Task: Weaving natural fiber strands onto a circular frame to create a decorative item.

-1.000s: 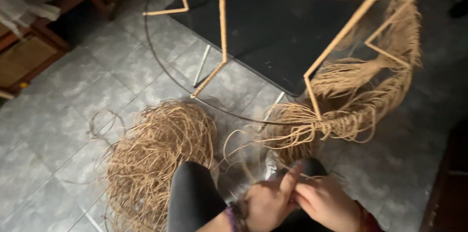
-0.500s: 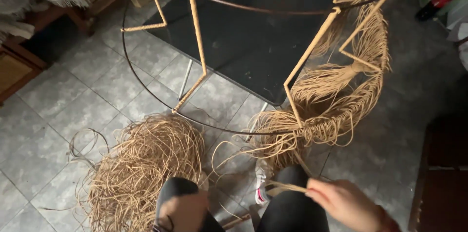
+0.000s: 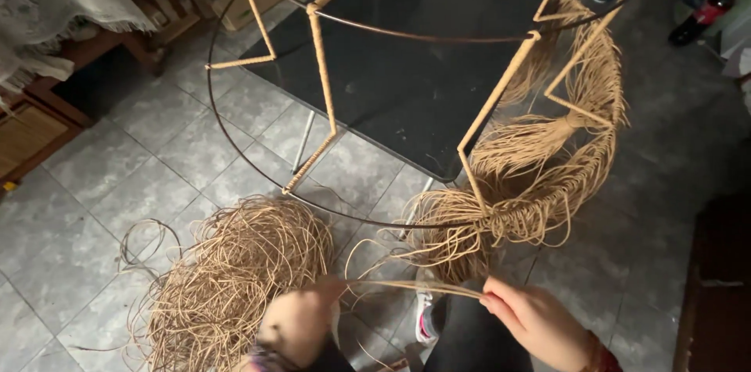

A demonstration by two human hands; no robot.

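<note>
Cord strand (image 3: 407,286), stretched between both hands' fingers (image 3: 494,303)

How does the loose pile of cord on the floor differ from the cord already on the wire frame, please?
The cord pile lies on the tiled floor in a loose, tangled heap, while the wrapped cord hangs off the ground on the wire frame. The pile's strands curl in every direction; the wrapped cord's strands run in ordered rows and gather into a bundle. Both are the same tan colour. The left hand and right hand stretch one strand between them.
</note>
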